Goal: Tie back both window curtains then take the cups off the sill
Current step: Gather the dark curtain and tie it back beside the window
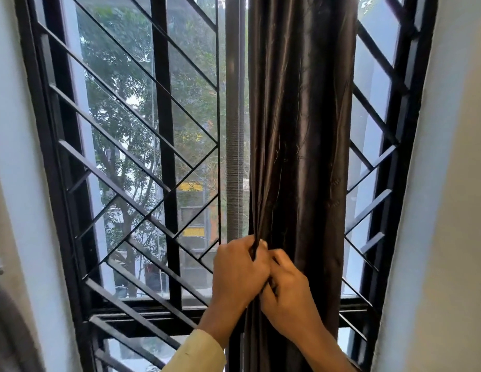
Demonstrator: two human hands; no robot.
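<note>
A dark brown shiny curtain (301, 130) hangs gathered in a narrow column right of the window's middle. My left hand (238, 269) grips the curtain's left edge, with a fold pinched between its fingers. My right hand (286, 294) sits just below and right of it, fingers closed on the same bunched fabric. The two hands touch each other. No cups or sill show in this view. At the far lower left, a grey strip (8, 326) shows; I cannot tell if it is the other curtain.
A black metal grille (121, 167) with diagonal bars covers the window, with a grey vertical frame post (234, 130) in the middle. White wall reveals (435, 210) flank both sides. Trees and a building lie outside.
</note>
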